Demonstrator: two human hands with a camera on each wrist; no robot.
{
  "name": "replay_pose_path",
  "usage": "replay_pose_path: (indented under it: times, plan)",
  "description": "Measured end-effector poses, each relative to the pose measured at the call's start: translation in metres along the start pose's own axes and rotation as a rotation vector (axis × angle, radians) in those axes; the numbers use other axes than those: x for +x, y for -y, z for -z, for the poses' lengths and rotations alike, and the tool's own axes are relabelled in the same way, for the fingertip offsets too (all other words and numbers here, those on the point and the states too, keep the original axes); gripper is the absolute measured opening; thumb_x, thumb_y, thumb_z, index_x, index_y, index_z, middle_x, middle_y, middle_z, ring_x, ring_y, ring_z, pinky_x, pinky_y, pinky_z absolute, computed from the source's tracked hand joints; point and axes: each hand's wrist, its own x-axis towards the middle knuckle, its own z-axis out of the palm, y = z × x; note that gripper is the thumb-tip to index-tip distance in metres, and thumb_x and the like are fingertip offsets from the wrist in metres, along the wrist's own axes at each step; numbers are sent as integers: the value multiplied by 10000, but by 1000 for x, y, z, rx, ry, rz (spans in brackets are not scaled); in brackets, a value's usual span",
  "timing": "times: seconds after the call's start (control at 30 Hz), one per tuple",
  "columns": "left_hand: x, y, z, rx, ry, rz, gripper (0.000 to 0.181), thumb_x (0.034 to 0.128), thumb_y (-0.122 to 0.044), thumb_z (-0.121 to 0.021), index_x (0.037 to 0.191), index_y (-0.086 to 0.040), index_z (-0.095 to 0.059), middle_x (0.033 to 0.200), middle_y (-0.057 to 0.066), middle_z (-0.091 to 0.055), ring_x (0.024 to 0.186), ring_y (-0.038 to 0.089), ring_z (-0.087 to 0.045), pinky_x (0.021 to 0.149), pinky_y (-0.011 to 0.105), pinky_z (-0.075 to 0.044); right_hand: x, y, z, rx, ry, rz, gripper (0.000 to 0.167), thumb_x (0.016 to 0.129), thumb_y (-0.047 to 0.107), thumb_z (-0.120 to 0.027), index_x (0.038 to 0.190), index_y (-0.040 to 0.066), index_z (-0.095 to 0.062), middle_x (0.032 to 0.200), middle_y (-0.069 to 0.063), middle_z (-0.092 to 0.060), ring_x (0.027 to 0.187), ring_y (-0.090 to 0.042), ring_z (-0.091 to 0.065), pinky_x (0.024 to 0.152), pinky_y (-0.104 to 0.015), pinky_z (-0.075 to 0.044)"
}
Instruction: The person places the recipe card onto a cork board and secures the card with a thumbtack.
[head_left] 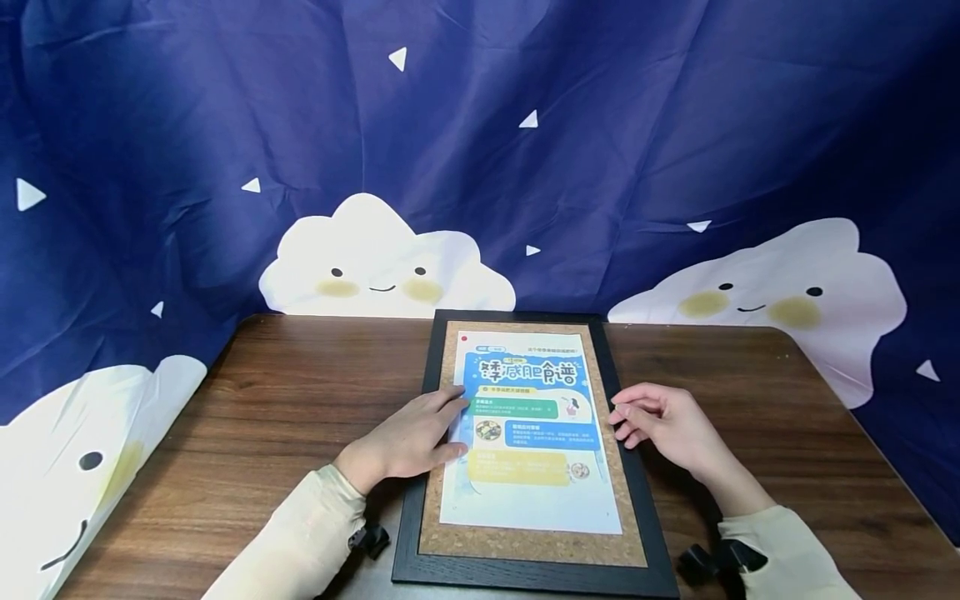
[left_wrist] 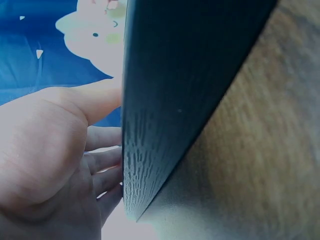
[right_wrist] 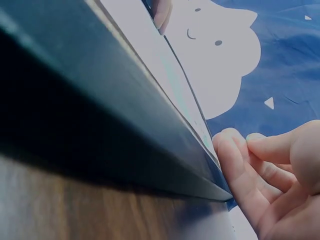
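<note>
A framed cork board (head_left: 532, 546) with a black frame lies on the table. On it is a printed sheet (head_left: 536, 504) with Chinese text and blue, green and yellow panels. A small red dot, perhaps a pin (head_left: 464, 338), marks its upper left corner. My left hand (head_left: 412, 435) reaches over the left frame side, fingers extended, fingertips at the sheet's left edge. Beside the right frame side is my right hand (head_left: 660, 421), its fingers loosely bent. In the right wrist view the thumb (right_wrist: 272, 147) is close to the bent fingers; I see nothing between them.
The brown wooden table (head_left: 300, 383) extends to both sides of the board. Behind it hangs a dark blue cloth (head_left: 450, 125) printed with white clouds and triangles. Black wrist devices (head_left: 723, 560) sit below both hands, near the frame's lower sides.
</note>
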Motion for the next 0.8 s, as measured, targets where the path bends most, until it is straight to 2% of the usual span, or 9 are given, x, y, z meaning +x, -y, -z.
replay_pose_path:
  times: [0.27, 0.8]
  plan:
    - [0, -1, 0, -10, -4, -6, 703, 1096, -331, -658, 1637, 39, -405, 1749, 216, -325, 1615, 398, -357, 1297, 554, -345, 8, 1, -7, 38, 11, 29, 194, 1084, -41, -570, 1223, -138, -665, 1029, -262, -787, 751, -169, -749, 678, -325, -663]
    - [-1, 0, 1, -13, -13, -16, 694, 1094, -322, -661, 1629, 45, -416, 1744, 221, -334, 1610, 401, -366, 1293, 557, -351, 17, 6, -12, 51, 13, 9, 195, 1090, -22, -573, 1226, -128, -664, 1019, -258, -778, 752, -189, -739, 680, -319, -659]
